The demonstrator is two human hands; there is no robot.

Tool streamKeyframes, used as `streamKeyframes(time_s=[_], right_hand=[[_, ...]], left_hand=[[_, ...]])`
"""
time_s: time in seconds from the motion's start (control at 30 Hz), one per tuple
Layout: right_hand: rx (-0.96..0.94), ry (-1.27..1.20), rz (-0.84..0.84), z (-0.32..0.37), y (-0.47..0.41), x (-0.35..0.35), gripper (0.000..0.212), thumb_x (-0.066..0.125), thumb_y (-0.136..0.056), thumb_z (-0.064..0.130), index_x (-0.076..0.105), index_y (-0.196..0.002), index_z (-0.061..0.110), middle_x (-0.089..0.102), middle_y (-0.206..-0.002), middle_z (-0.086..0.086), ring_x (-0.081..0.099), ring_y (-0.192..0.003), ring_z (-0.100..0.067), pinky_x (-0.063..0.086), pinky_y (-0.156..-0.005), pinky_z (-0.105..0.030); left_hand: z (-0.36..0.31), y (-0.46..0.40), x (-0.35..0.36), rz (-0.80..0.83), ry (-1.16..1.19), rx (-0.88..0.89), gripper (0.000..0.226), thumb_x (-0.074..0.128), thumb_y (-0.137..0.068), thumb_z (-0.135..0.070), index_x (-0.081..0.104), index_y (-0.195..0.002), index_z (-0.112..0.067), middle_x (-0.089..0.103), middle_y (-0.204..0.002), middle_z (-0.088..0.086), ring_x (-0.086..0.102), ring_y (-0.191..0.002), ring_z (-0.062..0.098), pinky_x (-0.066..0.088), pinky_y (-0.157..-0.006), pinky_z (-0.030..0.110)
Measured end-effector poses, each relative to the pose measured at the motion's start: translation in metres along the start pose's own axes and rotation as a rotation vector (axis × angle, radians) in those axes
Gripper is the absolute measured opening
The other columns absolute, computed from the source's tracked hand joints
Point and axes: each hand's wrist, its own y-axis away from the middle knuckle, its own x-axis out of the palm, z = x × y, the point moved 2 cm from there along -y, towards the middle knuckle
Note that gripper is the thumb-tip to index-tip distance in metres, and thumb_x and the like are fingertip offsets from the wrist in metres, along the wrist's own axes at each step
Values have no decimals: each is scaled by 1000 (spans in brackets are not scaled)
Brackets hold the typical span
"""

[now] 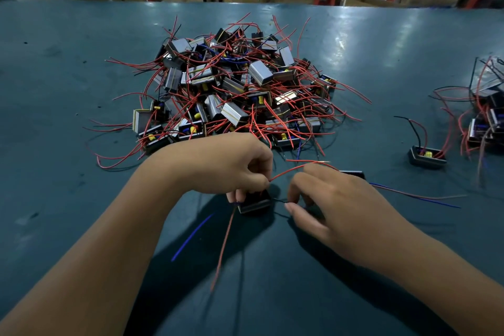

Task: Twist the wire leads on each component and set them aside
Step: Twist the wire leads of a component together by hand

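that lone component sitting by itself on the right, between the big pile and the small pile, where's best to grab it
Grip the lone component by its dark body, across the long side walls, coming from above. It sits flat with leads rising from the top, so its sides look free.

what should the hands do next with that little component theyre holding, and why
Probably roll the right hand's fingers to twist the thin black lead they pinch. The left hand already grips the component above the table, and its red lead and blue lead hang loose, so it looks unfinished.
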Motion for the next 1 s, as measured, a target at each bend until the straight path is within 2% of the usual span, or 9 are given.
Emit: streamKeyframes(time_s=[0.1, 0.23, 0.33, 0.4, 0.53, 0.67, 0.77, 0.9, 1.0], right_hand=[[44, -27, 93, -5, 3, 2, 18, 42, -94, 47, 48, -91, 31, 47, -86, 17, 41, -78, -3, 43, -72, -32], [79, -116, 102, -10, 4, 1, 15, 52, -94, 43, 53, -90, 29, 55, -80, 17, 48, -74, -5, 44, -72, -33], [98, -192, 57, -15, 2, 3, 10, 58, -94, 39, 60, -93, 29, 59, -78, 21, 54, -76, -1, 42, -71, -23], [137, -252, 3, -20, 3, 4, 17, 61, -92, 39, 65, -107, 31, 58, -69, 24, 55, -71, 3, 38, -67, -13], [205, -367, -17, -25, 6, 3, 42, 59, -89, 46, 55, -131, 44, 63, -64, -1, 56, -59, -15, 44, -61, -22], [225, -453, -107, -26, 3, 5, 16, 72, -88, 28, 65, -101, 33, 65, -66, 1, 55, -57, -10, 40, -56, -16], [239, -477, -169, -26, 1, 8, 14, 75, -84, 23, 62, -85, 28, 66, -67, 1, 55, -57, -11, 40, -54, -14], [204, -495, -189, -32, 1, 2, 12, 75, -85, 27, 64, -86, 29, 68, -77, 12, 63, -69, -3, 44, -63, -10], [223, -577, -277, -48, 1, -13, 8, 71, -88, 34, 67, -91, 28, 69, -82, 10, 65, -75, -6, 54, -65, -23]], left_hand=[[2, 0, 1, 25, 6, -26, 14, 60, -100, -21, 62, -89, -14, 67, -70, 4, 67, -55, 13, 54, -52, 24], [2, 4, -1, 74, 107, 1, 19, 54, -104, -21, 62, -90, -11, 69, -75, 8, 69, -61, 20, 58, -59, 31], [2, 3, 0, 78, 92, 9, 13, 56, -103, -18, 63, -91, -14, 69, -75, 8, 71, -63, 24, 58, -60, 31], [2, 2, 1, 81, 87, 22, 7, 61, -100, -18, 64, -94, -18, 69, -75, 7, 70, -62, 22, 57, -58, 28], [1, 1, 2, 107, 92, 39, 6, 66, -97, -21, 66, -94, -26, 69, -73, 3, 69, -59, 19, 57, -57, 27], [-1, 0, 4, 113, 77, 81, 5, 68, -96, -28, 70, -96, -33, 70, -72, 0, 63, -48, 13, 51, -52, 22], [-6, -4, 8, 89, 59, 125, 4, 68, -96, -29, 72, -97, -30, 69, -67, -3, 58, -45, 12, 46, -46, 20], [-9, -6, 14, 97, 32, 139, 6, 66, -97, -21, 65, -91, -24, 69, -69, 1, 61, -45, 15, 44, -44, 19], [-6, -4, 11, 85, 19, 109, 13, 63, -93, -9, 60, -88, -21, 68, -68, 2, 62, -44, 17, 44, -44, 22]])
